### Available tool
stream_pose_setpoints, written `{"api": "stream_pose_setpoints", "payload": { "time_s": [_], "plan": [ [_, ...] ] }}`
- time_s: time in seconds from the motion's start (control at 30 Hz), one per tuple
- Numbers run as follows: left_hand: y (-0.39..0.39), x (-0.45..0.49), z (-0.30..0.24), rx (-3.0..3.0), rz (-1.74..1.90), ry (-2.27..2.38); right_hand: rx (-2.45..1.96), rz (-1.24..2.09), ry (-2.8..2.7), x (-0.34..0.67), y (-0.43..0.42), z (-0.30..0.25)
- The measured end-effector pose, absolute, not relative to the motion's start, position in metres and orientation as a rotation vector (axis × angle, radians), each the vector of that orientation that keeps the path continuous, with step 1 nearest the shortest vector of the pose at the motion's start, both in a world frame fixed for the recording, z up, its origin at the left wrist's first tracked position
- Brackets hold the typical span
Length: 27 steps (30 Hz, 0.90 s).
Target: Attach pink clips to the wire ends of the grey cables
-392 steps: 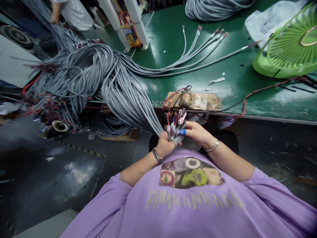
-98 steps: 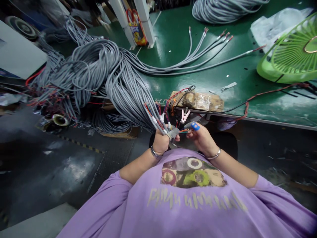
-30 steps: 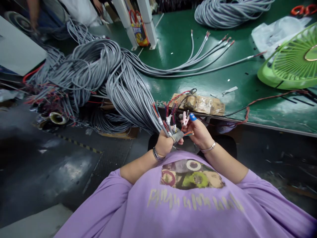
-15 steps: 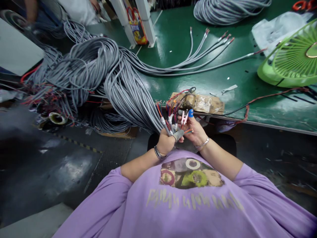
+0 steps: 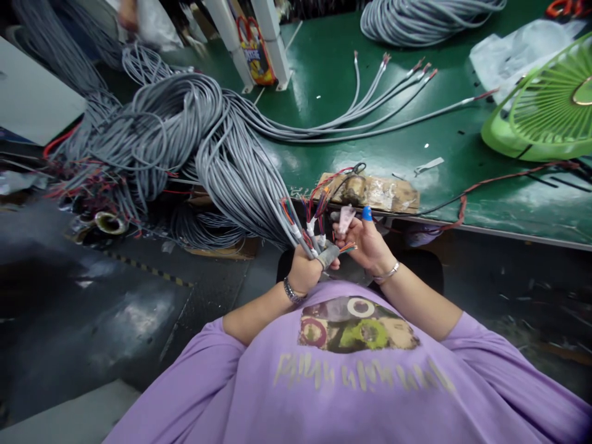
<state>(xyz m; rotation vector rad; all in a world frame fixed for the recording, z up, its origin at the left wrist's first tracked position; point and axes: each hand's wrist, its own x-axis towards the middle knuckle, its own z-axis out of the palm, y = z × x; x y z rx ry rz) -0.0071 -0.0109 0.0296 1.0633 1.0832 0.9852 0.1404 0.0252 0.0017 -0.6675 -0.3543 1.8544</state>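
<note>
My left hand [image 5: 305,270] is closed around the ends of several grey cables [image 5: 252,185]; its thumb wears a grey cover. Beyond that grip fan out thin coloured wires [image 5: 288,213], with white wrapping where each grey jacket ends. One set of orange and green wires [image 5: 348,247] points right, toward the other hand. Just to the right, my right hand [image 5: 374,250] pinches a small pale pink clip-like tool [image 5: 345,221], blurred by motion. A blue cap [image 5: 367,213] covers that raised thumb. The clip is apart from the wires pointing right.
A worn block [image 5: 383,192] lies on the green table's front edge [image 5: 518,231]. Grey cables are heaped at left; a coil [image 5: 425,21] lies at the back. A green fan [image 5: 546,105] stands right, a white post [image 5: 268,43] behind. Another person's hand [image 5: 128,13] shows at upper left.
My right hand has drawn slightly right, away from the wires, with the pink clip-like tool. The left hand and cable ends have shifted a little left. At upper left, grey cables have come into view.
</note>
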Motion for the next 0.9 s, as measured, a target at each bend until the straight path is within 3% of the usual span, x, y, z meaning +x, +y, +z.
{"api": "stream_pose_setpoints", "payload": {
  "time_s": [0.3, 0.9],
  "plan": [
    [-0.004, 0.001, 0.029, 0.989, 0.996, 1.125, -0.739, 1.737, -0.37, 0.139, 0.026, 0.006],
    [-0.002, -0.001, 0.019, 1.006, 0.96, 1.13, -0.736, 1.806, -0.314, 0.137, 0.028, 0.004]
  ]
}}
